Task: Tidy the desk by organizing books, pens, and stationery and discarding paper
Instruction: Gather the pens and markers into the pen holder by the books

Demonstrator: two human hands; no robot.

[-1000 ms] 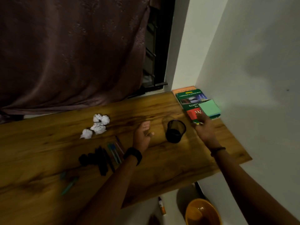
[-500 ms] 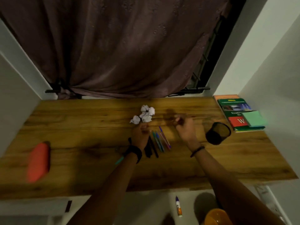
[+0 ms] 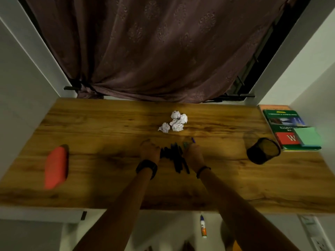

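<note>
L hand (image 3: pixel 149 151) & R hand (image 3: pixel 193 153) flank the pens (image 3: pixel 175 158).
Pens lie on the surface (image 3: pixel 226 182) well left of the pen cup (image 3: pixel 263 150), long axes running front-to-back. R hand is on the cup side, fingers curled over pens there; L hand's grip too dim to tell.

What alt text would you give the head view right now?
The left hand and right hand flank a pile of dark pens on a wooden desk. Crumpled paper balls lie beyond; a black mesh cup and stacked books sit right, a red object left.
</note>
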